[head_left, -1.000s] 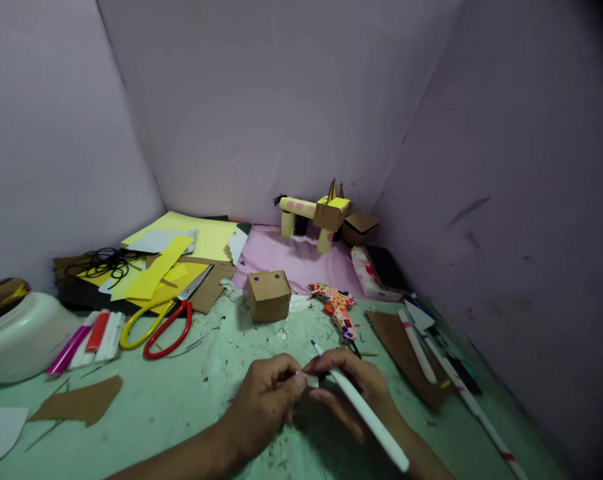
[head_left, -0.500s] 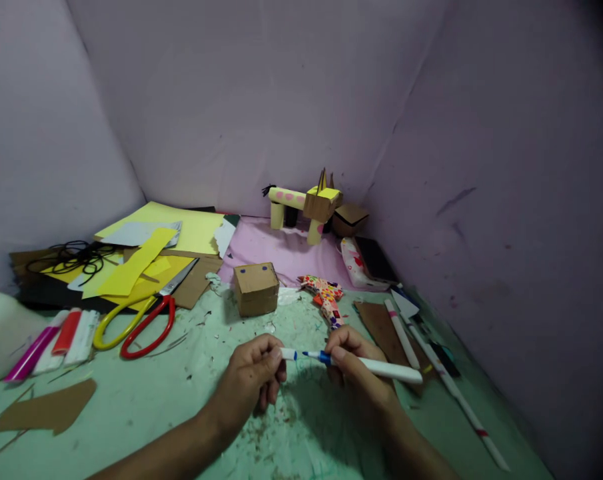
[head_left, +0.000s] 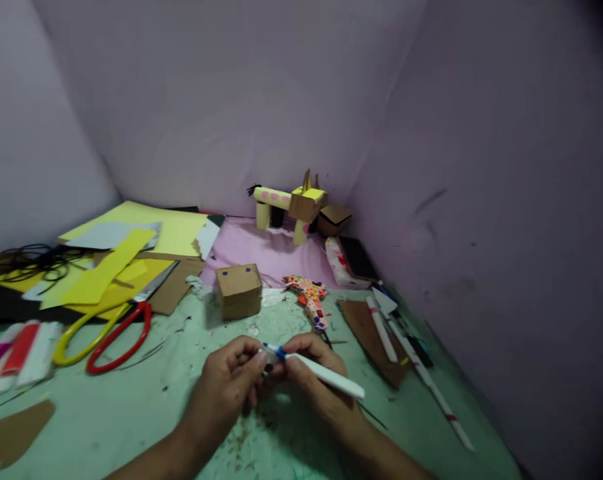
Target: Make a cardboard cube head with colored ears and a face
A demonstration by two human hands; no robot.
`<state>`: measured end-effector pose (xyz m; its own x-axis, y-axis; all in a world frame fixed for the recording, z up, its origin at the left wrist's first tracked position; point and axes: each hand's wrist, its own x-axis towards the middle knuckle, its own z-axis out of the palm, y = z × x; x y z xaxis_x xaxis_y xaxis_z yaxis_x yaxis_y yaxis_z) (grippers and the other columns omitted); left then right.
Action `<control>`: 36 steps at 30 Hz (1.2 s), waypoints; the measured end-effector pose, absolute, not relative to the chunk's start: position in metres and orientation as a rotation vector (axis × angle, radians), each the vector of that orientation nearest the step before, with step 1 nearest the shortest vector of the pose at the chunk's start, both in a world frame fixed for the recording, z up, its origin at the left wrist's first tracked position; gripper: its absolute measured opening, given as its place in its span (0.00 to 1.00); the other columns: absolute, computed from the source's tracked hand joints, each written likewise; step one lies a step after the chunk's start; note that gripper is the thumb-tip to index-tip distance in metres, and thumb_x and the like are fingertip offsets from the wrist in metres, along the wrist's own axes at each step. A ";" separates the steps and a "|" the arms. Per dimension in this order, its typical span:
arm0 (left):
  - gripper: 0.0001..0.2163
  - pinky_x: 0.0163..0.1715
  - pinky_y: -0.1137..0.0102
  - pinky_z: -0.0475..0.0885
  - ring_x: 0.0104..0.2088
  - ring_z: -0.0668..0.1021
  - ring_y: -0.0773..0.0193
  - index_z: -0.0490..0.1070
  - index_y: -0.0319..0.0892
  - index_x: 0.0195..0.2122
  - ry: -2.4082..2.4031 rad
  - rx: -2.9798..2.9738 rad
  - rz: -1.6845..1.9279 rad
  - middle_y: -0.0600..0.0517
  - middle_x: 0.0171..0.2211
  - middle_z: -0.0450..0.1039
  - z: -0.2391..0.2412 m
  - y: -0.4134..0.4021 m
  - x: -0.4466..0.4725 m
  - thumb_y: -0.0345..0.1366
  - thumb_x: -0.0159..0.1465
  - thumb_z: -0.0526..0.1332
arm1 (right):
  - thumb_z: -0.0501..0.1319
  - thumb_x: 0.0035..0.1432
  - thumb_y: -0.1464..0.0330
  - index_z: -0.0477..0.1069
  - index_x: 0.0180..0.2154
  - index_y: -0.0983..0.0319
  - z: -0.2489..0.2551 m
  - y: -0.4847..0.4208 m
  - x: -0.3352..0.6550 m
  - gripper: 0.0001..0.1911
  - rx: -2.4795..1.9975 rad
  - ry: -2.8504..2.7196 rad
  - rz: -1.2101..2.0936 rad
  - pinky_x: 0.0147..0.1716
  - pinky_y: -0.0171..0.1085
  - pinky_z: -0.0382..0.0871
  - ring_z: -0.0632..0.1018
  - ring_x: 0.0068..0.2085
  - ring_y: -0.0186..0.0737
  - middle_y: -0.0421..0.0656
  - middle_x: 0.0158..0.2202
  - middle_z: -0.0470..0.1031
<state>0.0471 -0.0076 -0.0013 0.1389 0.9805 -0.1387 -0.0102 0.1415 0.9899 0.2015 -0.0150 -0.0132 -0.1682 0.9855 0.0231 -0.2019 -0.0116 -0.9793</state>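
My right hand (head_left: 316, 373) is closed around a white marker (head_left: 331, 379) with a blue collar, its blue tip pointing left. My left hand (head_left: 234, 377) pinches the marker's small whitish cap (head_left: 270, 357), mostly covered by the fingers. The bare tip lies beside the cap at my left fingertips; whether they touch I cannot tell. Just beyond the hands stands a small cardboard box (head_left: 240, 297) with two blue dots on its top edge. A glue gun (head_left: 308, 297) with a colourful pattern lies to its right.
Red-and-yellow-handled scissors (head_left: 118, 337), several markers (head_left: 21, 353) and a pile of yellow paper (head_left: 146, 230) lie on the left. A cardboard and paper animal (head_left: 276, 198) stands at the back. On the right are a phone (head_left: 357, 259), a cardboard piece (head_left: 366, 333) and a long white stick (head_left: 431, 383).
My hands have come together, bringing the marker's tip beside the cap, where a gap showed before. The marker now slants more downward to the right. The whole view has shifted slightly.
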 end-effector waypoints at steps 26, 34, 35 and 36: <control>0.13 0.15 0.78 0.61 0.16 0.67 0.69 0.67 0.43 0.32 1.302 1.223 0.998 0.60 0.15 0.65 -0.009 -0.004 0.049 0.44 0.51 0.64 | 0.60 0.49 0.45 0.69 0.27 0.64 -0.009 -0.006 0.207 0.26 -0.948 -0.845 1.287 0.18 0.30 0.65 0.70 0.16 0.31 0.36 0.14 0.69; 0.05 0.22 0.74 0.61 0.24 0.66 0.69 0.69 0.41 0.30 1.185 1.619 0.942 0.56 0.24 0.65 -0.007 -0.002 0.042 0.37 0.58 0.57 | 0.57 0.51 0.45 0.64 0.20 0.62 -0.007 -0.005 0.212 0.26 -1.202 -1.097 1.096 0.13 0.29 0.52 0.60 0.13 0.27 0.32 0.10 0.59; 0.05 0.23 0.74 0.61 0.24 0.66 0.68 0.69 0.41 0.30 1.186 1.647 0.947 0.55 0.25 0.65 -0.007 -0.002 0.042 0.37 0.59 0.57 | 0.57 0.51 0.45 0.63 0.20 0.61 -0.008 -0.005 0.210 0.26 -1.206 -1.119 1.092 0.13 0.29 0.52 0.60 0.13 0.28 0.32 0.11 0.59; 0.05 0.23 0.73 0.61 0.24 0.67 0.68 0.69 0.41 0.29 1.182 1.664 0.955 0.55 0.25 0.66 -0.007 -0.002 0.043 0.36 0.59 0.57 | 0.57 0.52 0.46 0.62 0.20 0.61 -0.008 -0.005 0.209 0.25 -1.212 -1.136 1.089 0.13 0.29 0.53 0.61 0.14 0.28 0.32 0.11 0.60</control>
<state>0.0426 -0.0021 -0.0066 0.2584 0.9605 0.1035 0.3026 -0.1822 0.9355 0.2094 -0.0055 -0.0077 0.1187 0.9915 0.0538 -0.0121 0.0556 -0.9984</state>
